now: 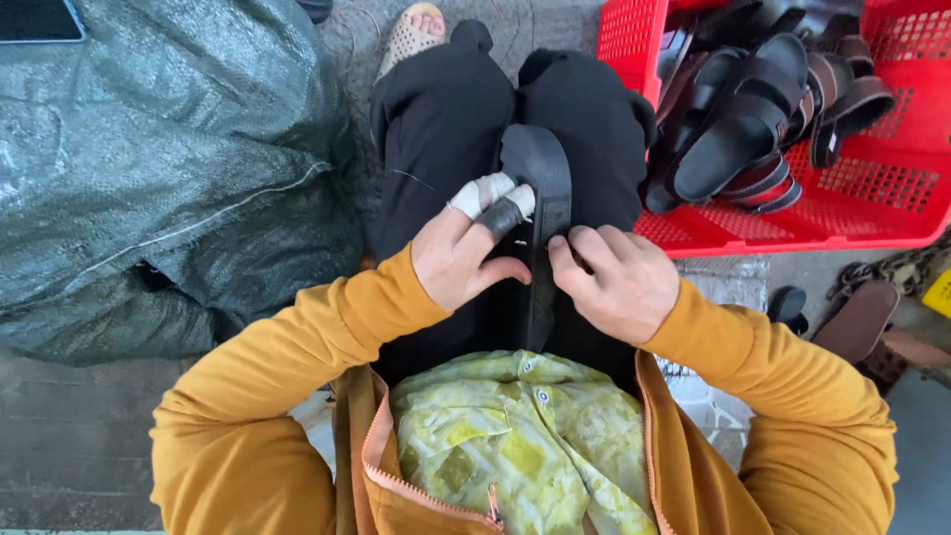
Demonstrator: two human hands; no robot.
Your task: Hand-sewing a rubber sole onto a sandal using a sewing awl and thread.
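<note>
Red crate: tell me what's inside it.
The red crate holds a heap of dark sandals, black and brown, with straps, piled toward its left side. Part of the perforated floor shows bare; whatever lies under the heap is covered.

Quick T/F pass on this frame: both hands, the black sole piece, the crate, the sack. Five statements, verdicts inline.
1. Both hands hold the black sandal sole on the lap. True: the left hand and the right hand each have a grip on it.
2. Two fingers of the left hand are wrapped in tape. True.
3. The crate is blue and holds bottles. False: it is red and holds dark sandals.
4. The grey woven sack lies on the person's right. False: it lies on their left.
5. The person wears a mustard zip jacket. True.
</note>
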